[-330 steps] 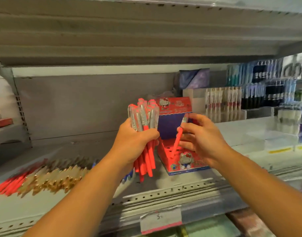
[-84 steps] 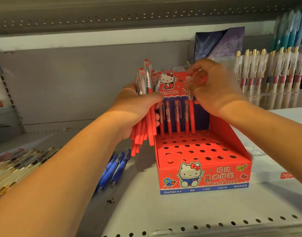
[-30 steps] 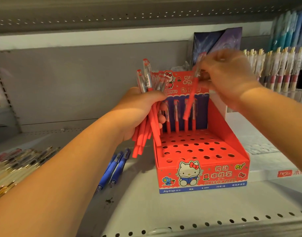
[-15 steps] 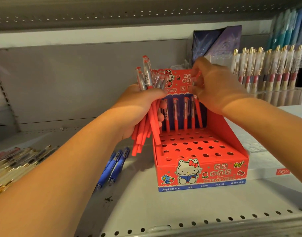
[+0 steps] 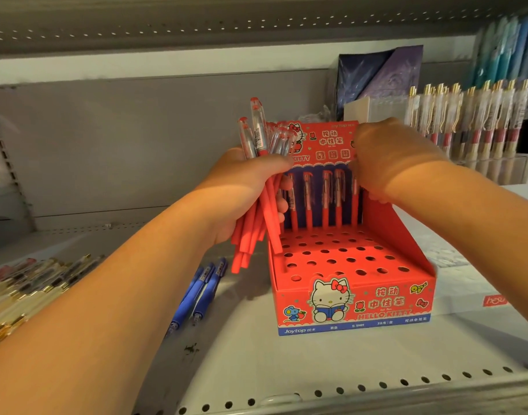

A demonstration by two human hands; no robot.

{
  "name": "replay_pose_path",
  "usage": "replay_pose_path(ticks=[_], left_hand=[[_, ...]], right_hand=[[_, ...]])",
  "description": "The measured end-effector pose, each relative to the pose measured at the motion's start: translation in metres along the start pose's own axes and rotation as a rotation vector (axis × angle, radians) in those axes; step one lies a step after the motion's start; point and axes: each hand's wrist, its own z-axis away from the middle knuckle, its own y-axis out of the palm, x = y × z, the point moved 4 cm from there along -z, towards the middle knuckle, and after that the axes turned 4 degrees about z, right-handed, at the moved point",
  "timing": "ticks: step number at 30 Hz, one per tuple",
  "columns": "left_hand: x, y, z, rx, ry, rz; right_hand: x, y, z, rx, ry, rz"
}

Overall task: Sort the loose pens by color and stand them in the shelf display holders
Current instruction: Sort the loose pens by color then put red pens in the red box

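Seating one red pen (image 5: 354,205), pinched by right hand (image 5: 394,163), in holder (image 5: 355,307) back row; left hand (image 5: 244,187) clutches splayed bundle (image 5: 250,235). Loose barrels may slide out.

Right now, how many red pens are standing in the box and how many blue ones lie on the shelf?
Red pens standing in box: 5 (right hand holds the fifth)
Blue pens on shelf: 3
Total counted: 8
Red bunch in left hand: too packed to count
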Motion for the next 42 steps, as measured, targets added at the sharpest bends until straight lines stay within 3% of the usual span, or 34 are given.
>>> replay_pose_path(ticks=[7,10,12,14,16,22,26,30,34,42], left_hand=[[0.002,-0.001,-0.002,0.013,-0.004,-0.014],[0.002,-0.001,-0.002,0.024,-0.002,-0.011],[0.003,0.000,-0.002,0.034,0.003,0.001],[0.003,0.000,-0.002,0.039,0.012,0.010],[0.002,0.000,-0.003,0.044,0.020,0.014],[0.005,0.006,-0.002,0.097,-0.010,0.030],[0.004,0.000,-0.007,-0.001,0.025,0.053],[0.002,-0.009,-0.012,-0.132,0.082,0.104],[0.000,-0.018,-0.014,-0.241,0.123,0.063],[-0.001,-0.015,-0.013,-0.215,0.135,0.034]], right_hand=[[0.002,0.008,-0.001,0.097,0.010,0.064],[0.000,0.007,-0.005,-0.001,-0.004,0.000],[0.005,0.004,-0.003,-0.049,0.004,-0.345],[0.018,0.007,0.003,0.040,0.023,-0.955],[0.030,0.012,0.008,0.141,0.018,-1.327],[0.035,0.022,0.010,0.203,0.058,-1.647],[0.035,0.021,0.008,0.170,0.106,-1.809],[0.027,0.017,0.005,0.012,0.176,-1.860],[0.020,0.013,0.003,-0.163,0.111,-1.671],[0.033,0.033,0.002,-0.140,-0.074,-1.399]])
